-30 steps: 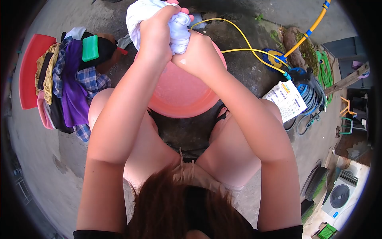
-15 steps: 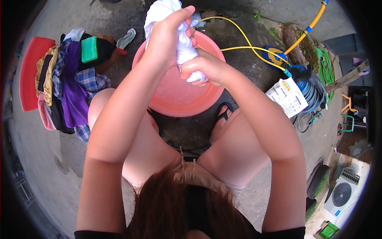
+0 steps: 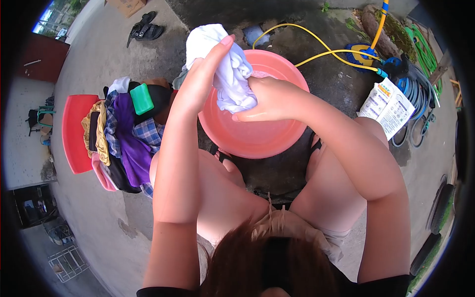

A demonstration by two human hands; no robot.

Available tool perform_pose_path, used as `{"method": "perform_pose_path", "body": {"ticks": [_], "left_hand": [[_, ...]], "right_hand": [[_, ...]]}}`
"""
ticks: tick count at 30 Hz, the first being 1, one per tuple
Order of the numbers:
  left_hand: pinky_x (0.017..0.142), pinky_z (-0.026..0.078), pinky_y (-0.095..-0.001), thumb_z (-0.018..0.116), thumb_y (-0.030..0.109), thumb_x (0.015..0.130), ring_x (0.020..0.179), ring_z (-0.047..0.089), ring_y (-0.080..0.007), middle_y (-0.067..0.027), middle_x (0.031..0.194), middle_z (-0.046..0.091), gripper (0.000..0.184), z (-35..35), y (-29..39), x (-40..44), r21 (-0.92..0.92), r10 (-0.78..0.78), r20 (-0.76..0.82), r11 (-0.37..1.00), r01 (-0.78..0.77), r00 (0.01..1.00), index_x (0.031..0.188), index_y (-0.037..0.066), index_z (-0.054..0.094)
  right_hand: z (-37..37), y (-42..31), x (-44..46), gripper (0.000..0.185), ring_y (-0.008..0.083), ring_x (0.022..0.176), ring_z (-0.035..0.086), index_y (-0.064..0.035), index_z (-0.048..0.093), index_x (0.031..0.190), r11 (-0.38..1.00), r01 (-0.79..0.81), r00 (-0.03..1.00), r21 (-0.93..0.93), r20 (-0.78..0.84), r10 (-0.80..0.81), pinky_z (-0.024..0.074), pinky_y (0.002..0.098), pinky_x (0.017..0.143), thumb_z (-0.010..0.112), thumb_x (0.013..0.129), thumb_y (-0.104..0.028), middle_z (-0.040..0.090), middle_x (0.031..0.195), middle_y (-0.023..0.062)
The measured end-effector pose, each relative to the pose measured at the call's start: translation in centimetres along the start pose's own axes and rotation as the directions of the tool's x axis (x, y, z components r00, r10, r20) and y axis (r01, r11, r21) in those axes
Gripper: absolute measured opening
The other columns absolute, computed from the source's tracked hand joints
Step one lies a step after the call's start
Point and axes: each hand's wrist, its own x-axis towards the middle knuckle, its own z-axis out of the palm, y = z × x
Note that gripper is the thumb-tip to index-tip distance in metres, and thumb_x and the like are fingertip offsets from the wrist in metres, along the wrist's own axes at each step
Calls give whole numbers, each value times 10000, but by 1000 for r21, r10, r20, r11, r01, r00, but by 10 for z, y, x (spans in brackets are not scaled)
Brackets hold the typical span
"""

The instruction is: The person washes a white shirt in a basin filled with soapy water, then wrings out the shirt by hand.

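A bunched white cloth point(image 3: 230, 81) is held between my two hands over a pink basin point(image 3: 257, 133). My left hand point(image 3: 205, 72) wraps around its left side, with the thumb along the top and the other fingers mostly hidden behind it. At the cloth's lower right end, my right hand point(image 3: 267, 99) grips it, thumb pointing left. The basin stands on the wet ground between my feet, and pale suds or water show inside it.
A clothes pile point(image 3: 131, 153) with a green soap bar point(image 3: 142, 99) lies at the left on a red stool point(image 3: 74, 133). Yellow hose point(image 3: 316, 37), a white printed bag point(image 3: 386, 106) and blue coiled hose point(image 3: 418, 94) are at the right. Black sandals point(image 3: 148, 29) lie at upper left.
The view has swung left, so things appear farther right and lower. My right hand has loosened from its tight wrap at the cloth's lower end, and the cloth looks less twisted.
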Motion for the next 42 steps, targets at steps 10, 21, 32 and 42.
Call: {"method": "perform_pose_path", "body": {"ticks": [10, 21, 32, 42], "left_hand": [[913, 383, -327, 367, 533, 928, 1001, 535, -202, -113, 1081, 560, 594, -4, -7, 7, -10, 173, -165, 984, -177, 971, 1182, 9, 489], [1074, 246, -421, 293, 653, 892, 1250, 395, -274, -155, 1342, 415, 815, 25, -10, 4, -152, 176, 41, 974, -168, 983, 1358, -14, 330], [987, 398, -388, 213, 607, 934, 1079, 584, -303, -217, 1173, 588, 785, 18, 9, -11, 437, -291, 484, 897, 60, 825, 1337, -38, 408], [900, 460, -395, 19, 951, 584, 1088, 569, -371, -314, 1161, 552, 1353, 55, -28, -10, -149, -323, 731, 785, 602, 601, 1281, -144, 399]], "right_hand": [[-16, 1, -2, 751, 298, 1115, 545, -13, 506, 1212, 991, 32, 936, -131, -344, -75, 455, 399, 911, 722, 667, -482, 561, 1171, 181], [-14, 3, 15, 495, 232, 916, 631, 44, 589, 1091, 886, -77, 940, 457, -263, 217, 478, 328, 811, 693, 708, -253, 652, 970, 160], [-64, -3, -3, 203, 102, 758, 540, 8, 601, 911, 642, 342, 781, 686, -588, 213, 424, 257, 707, 570, 736, -89, 587, 820, 28], [-69, -9, -7, 218, 141, 750, 563, 36, 585, 889, 363, 501, 769, 785, -597, 229, 445, 270, 713, 557, 705, -76, 593, 809, 65]]}}
